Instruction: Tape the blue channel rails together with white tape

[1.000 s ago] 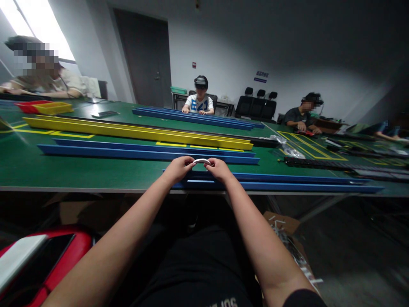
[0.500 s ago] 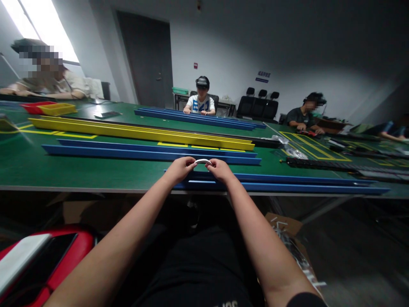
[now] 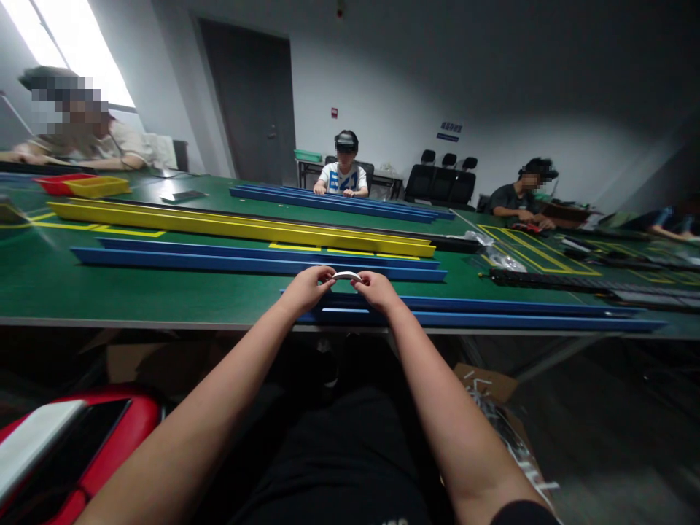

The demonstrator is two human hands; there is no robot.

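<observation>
A short white strip (image 3: pixel 346 275), bowed upward into a low arch, is held between my two hands. My left hand (image 3: pixel 308 289) pinches its left end between thumb and fingers. Its right end is pinched the same way by my right hand (image 3: pixel 378 290). Both hands are above a long blue channel rail (image 3: pixel 481 319) that lies along the table's near edge; whether they touch it I cannot tell. A shorter bright white piece (image 3: pixel 344 311) shows in the rail below the strip.
Beyond my hands on the green table (image 3: pixel 164 295) lie more blue rails (image 3: pixel 230 260) and a yellow rail (image 3: pixel 246 227). Red (image 3: pixel 60 182) and yellow trays (image 3: pixel 98 187) sit far left. Several people work around the table. A cardboard box (image 3: pixel 489 383) of scraps stands below, right.
My hands and the arched white strip have barely moved. The strip keeps nearly the same bend between my fingers.
</observation>
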